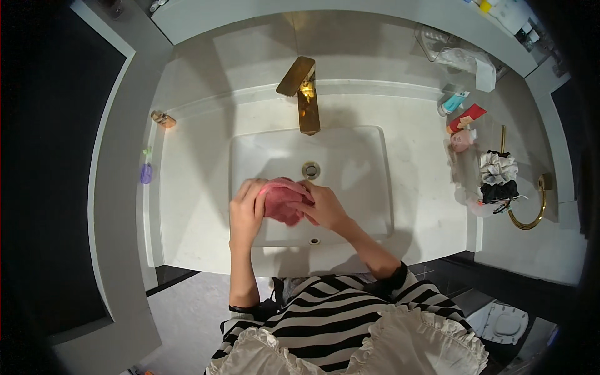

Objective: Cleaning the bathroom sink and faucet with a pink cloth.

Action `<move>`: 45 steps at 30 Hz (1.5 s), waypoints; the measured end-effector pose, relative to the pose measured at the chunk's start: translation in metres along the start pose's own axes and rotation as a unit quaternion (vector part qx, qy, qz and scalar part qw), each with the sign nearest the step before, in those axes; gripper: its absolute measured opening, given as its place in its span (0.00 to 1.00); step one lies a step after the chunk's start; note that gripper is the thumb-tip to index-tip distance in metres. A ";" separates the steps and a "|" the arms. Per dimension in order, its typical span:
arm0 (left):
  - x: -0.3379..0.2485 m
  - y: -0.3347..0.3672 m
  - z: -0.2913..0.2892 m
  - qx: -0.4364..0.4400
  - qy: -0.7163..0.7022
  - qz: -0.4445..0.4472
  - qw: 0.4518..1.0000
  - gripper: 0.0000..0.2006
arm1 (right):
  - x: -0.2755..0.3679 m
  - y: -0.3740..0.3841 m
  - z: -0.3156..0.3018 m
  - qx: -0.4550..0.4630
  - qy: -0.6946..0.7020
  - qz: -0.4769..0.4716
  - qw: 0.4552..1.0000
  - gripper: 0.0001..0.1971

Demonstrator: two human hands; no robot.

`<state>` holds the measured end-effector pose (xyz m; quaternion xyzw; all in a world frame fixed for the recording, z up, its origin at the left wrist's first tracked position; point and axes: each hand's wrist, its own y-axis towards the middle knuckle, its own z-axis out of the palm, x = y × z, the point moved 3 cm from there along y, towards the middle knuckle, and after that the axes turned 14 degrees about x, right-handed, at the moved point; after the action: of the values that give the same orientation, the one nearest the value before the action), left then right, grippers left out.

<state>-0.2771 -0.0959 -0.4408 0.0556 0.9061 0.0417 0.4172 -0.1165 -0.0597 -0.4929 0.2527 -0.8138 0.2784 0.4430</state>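
A bunched pink cloth (284, 203) is held between my two hands above the near part of the white sink (359, 181). My left hand (248, 209) grips its left side, fingers curled over the edge. On the other side, my right hand (325, 206) has its fingers closed on the cloth, some of them partly hidden in its folds. Beyond my hands stands a gold faucet (308, 109), its spout toward the basin. The round drain (310, 170) shows just past the cloth.
Along the counter's right side stand a teal-and-white tube (454, 102), a red tube (467, 119) and a pink bottle (462, 140). Scrunchies (499, 169) hang near a curved gold towel ring (537, 212). A small orange-brown bottle (163, 119) and a purple item (146, 173) sit at the left edge.
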 end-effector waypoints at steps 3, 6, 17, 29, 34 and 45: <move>0.004 0.001 -0.004 0.003 0.115 0.028 0.993 0.06 | -0.016 -0.009 -0.006 0.083 -0.012 -0.009 0.996 0.16; -0.002 0.003 -0.002 0.022 0.150 0.045 0.987 0.06 | -0.017 -0.020 -0.036 -0.104 -0.158 -0.089 0.978 0.14; 0.001 0.008 -0.006 0.219 0.109 -0.022 0.969 0.13 | 0.022 -0.049 -0.110 -0.081 -0.186 -0.118 0.972 0.16; 0.007 -0.002 -0.018 0.088 0.097 0.086 0.988 0.15 | 0.004 -0.088 -0.135 0.020 -0.084 -0.162 0.983 0.13; 0.013 0.007 -0.013 0.183 0.037 0.011 0.982 0.17 | -0.023 -0.078 -0.138 0.001 0.036 -0.155 0.987 0.05; 0.001 0.036 0.024 0.194 -0.315 -0.218 0.903 0.20 | -0.004 -0.044 -0.103 -0.225 0.192 0.007 0.955 0.18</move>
<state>-0.2570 -0.0596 -0.4532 -0.0534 0.7071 -0.2465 0.6606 -0.0261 -0.0207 -0.4400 0.0830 -0.7570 0.1347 0.6340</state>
